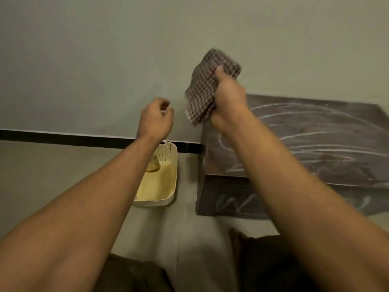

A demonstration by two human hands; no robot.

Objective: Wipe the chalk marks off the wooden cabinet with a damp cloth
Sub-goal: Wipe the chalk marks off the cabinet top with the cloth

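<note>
The right hand point(226, 100) grips a folded checked cloth point(207, 81) and holds it up in the air, in front of the wall. The cabinet point(328, 148) stands below and to the right of this hand, with white chalk marks point(305, 133) across its dark top and some more on its front face. The long strokes on the top run mostly left to right. The right hand is clearly the nearer one, so I think it must come down and to the right. The left hand point(156, 119) is empty, its fingers loosely curled, above a pale basket point(168, 165) on the floor. What lies in the basket is blurred.
</note>
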